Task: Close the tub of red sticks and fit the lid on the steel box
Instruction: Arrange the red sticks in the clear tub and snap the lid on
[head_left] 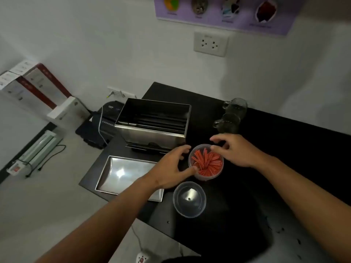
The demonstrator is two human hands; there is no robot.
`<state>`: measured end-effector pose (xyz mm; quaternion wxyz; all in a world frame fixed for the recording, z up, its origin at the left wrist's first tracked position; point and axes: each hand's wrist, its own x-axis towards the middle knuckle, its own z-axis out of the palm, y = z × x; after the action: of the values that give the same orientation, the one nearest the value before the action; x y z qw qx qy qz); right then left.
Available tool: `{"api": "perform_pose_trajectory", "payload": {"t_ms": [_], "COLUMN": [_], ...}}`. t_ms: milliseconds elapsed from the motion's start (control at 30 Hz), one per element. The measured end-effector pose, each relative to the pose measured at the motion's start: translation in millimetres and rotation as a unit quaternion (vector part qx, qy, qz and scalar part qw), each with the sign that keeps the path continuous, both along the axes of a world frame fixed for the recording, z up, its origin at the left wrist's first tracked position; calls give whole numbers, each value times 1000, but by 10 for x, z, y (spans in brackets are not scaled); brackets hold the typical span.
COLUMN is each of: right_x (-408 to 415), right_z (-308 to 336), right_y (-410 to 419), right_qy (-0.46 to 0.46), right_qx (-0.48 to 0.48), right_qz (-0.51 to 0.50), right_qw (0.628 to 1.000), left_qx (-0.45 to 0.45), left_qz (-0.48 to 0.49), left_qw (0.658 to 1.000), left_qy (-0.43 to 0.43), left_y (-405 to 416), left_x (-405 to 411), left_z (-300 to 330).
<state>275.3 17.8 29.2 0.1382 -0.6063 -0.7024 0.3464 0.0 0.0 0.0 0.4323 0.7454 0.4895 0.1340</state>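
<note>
A clear round tub (206,164) filled with red sticks (207,162) is seen standing uncovered on the black surface (284,168). It is flanked by both hands. The left hand (171,168) is placed against the tub's left wall, its grip spread, with the thumb touching the near rim and the fingers curved toward the far side. The right hand (235,150) is held over the tub's far right rim, its grip also loosely spread, the fingertips at the edge; whether the rim is actually touched cannot be told. The round clear lid (189,199) is found lying flat on the surface just in front of the tub. The steel box (153,120) is seen open behind the left hand, and its steel lid (123,173) is laid flat in front of it, partly covered by the left forearm. Two glass mugs (230,114) are set behind the right hand.
</note>
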Motion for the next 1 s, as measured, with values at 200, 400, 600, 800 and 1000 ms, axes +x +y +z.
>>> {"api": "perform_pose_trajectory", "payload": {"t_ms": [200,400,600,800,1000], "right_x": [-53,-135,-230,-442,-779], "right_z": [-128,-190,-21,211,209], "right_y": [-55,-80,-97,-113,-165], "right_qy": [33,60,88,129,180], "right_qx": [-56,-61,-42,-45,-79], "right_qz": [-11,-45,-35,-7,5], "right_qw": [998,995,995,991,980], "left_qx": [-21,-15,5,49,59], "left_qz": [-18,-1,21,47,98], "left_qw": [999,998,994,987,979], "left_qy": [-16,-55,-103,-147,-169], "left_y": [-60,-150,-260,-425,-543], "left_x": [123,174,38,-236,-455], "left_z": [-105,-111,20,151,131]}}
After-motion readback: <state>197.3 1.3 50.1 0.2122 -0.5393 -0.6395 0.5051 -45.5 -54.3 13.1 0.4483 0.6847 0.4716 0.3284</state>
